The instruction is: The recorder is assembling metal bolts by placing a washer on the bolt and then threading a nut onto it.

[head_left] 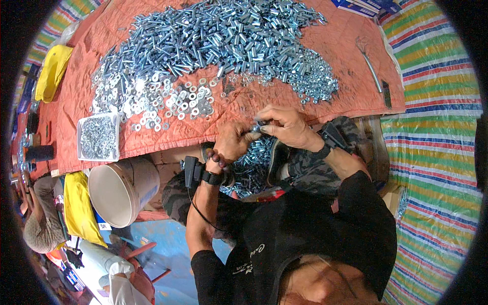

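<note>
My left hand [233, 140] and my right hand [288, 128] meet just off the near edge of the table, fingertips almost touching. Both are closed in a pinch on a small metal fastener [258, 125], mostly covered by the fingers; its exact kind is too small to tell. Beyond them on the orange quilted cloth [244, 104] lies a big heap of silvery-blue bolts and metal sleeves [218, 38]. Flat washers [188, 99] spread at its near left, and hex nuts [315, 81] at its right. Below my hands, between my legs, more assembled-looking bolts [259, 152] are piled.
A white tray of small metal parts [98, 137] sits at the cloth's left corner, above a white bucket [114, 195]. Yellow cloths [53, 71] hang at the left, where another person [43, 218] is. Boxes [358, 6] stand far right, near a metal rod [373, 71]; a striped tarp [432, 152] lines the right.
</note>
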The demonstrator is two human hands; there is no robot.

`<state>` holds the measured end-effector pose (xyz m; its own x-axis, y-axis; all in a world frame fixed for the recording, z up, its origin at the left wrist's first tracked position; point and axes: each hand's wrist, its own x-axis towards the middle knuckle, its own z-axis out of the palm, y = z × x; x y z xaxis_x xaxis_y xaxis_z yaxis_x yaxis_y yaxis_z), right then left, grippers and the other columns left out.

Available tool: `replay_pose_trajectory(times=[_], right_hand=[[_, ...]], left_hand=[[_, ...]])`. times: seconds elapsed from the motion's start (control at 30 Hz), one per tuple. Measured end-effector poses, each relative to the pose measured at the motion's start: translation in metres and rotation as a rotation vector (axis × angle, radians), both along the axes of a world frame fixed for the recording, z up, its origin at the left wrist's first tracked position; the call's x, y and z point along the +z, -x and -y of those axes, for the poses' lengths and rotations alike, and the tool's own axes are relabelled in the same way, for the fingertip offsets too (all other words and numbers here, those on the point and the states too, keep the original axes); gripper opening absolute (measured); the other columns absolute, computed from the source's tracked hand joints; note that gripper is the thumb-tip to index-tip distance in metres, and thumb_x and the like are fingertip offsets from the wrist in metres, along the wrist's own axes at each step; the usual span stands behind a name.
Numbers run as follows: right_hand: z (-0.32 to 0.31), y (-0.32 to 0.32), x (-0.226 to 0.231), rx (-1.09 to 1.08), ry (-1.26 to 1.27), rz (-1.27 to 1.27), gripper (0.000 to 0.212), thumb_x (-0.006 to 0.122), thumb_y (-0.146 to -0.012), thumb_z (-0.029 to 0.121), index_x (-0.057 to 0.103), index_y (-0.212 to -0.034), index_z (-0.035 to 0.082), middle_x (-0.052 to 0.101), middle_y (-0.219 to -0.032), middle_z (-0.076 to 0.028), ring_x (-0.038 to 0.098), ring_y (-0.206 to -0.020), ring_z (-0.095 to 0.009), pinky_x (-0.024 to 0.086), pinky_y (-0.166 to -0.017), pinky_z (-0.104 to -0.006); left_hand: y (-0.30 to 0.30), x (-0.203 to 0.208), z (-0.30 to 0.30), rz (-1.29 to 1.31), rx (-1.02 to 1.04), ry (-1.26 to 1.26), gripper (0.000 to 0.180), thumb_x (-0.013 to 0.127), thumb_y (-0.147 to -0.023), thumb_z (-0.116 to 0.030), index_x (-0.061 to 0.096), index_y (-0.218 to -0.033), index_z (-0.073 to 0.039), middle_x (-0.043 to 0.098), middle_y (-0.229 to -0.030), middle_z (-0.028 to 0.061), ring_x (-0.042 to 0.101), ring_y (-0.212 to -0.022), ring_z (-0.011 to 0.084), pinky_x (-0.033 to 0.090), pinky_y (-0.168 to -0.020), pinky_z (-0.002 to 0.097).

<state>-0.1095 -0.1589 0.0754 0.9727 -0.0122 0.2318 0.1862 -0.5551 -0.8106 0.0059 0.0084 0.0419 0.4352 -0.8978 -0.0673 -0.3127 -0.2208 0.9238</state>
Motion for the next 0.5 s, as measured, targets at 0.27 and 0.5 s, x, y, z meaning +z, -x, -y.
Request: replay_pose_trajectory(times=[0.27,0.5], right_hand=[[-0.006,0.012,-0.014,-0.186,-0.081,-0.149,0.021,0.065,-0.082,0.006,0.062,-0.102,-0.001,0.061,-0.093,-0.009,0.059,-0.084,-0.015,0.048,-0.071,-0.0285],[0.002,0.014,-0.019,-0.133,0.037,-0.033,0.019,0.062,-0.084,0.005,0.061,-0.101,-0.003,0.061,-0.090,-0.009,0.060,-0.079,-0.016,0.048,-0.068,-0.0283]], left_hand=[[0.011,-0.011,0.009,0.005,-0.005,-0.024,0.021,0.069,-0.079,-0.017,0.067,-0.092,0.000,0.059,-0.072,0.0249,0.062,-0.063,0.0368,0.046,-0.058,0.0393],[0.014,-0.016,0.012,0.080,-0.036,-0.072,0.022,0.068,-0.083,-0.018,0.066,-0.093,0.001,0.062,-0.067,0.0191,0.057,-0.057,0.0176,0.046,-0.056,0.0358]])
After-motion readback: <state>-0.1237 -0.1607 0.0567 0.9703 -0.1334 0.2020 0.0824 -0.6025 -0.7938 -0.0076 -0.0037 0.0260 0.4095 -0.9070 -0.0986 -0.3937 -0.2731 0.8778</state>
